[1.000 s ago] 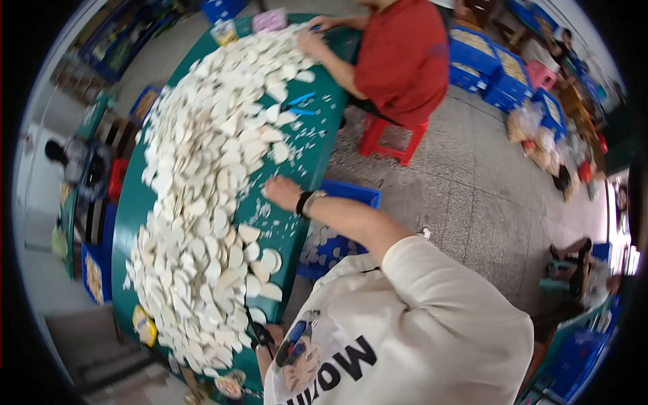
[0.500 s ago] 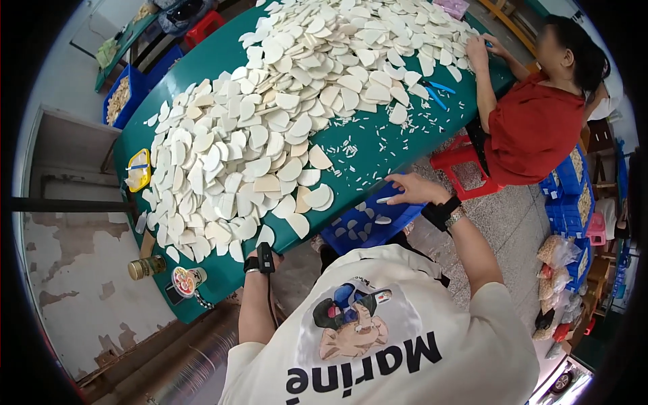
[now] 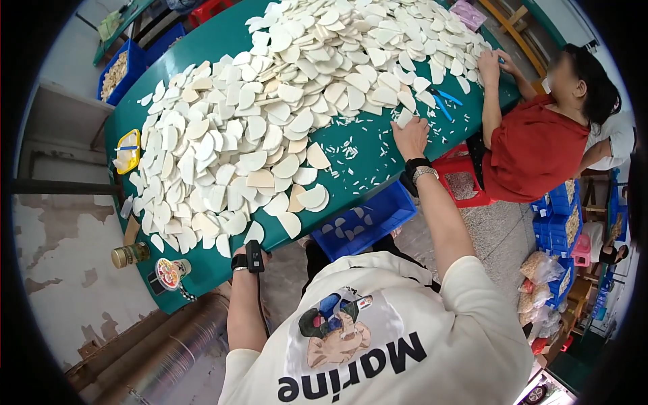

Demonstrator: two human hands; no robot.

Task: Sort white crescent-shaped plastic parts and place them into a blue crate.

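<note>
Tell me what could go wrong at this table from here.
The loose half-round pieces along the near edge of the table could be brushed off, with the left hand beside them. The blue-handled tool lies close to the right hand, so it might get knocked. The cup stands near the table's left end and may tip if bumped.

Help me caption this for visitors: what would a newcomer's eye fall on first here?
Probably the great heap of flat, off-white, mostly half-round pieces spread along the glossy green table. Next might come the co-worker in a red cloth top at the table's right side, then the open blue plastic crate below its near edge, with several pale pieces inside.
</note>
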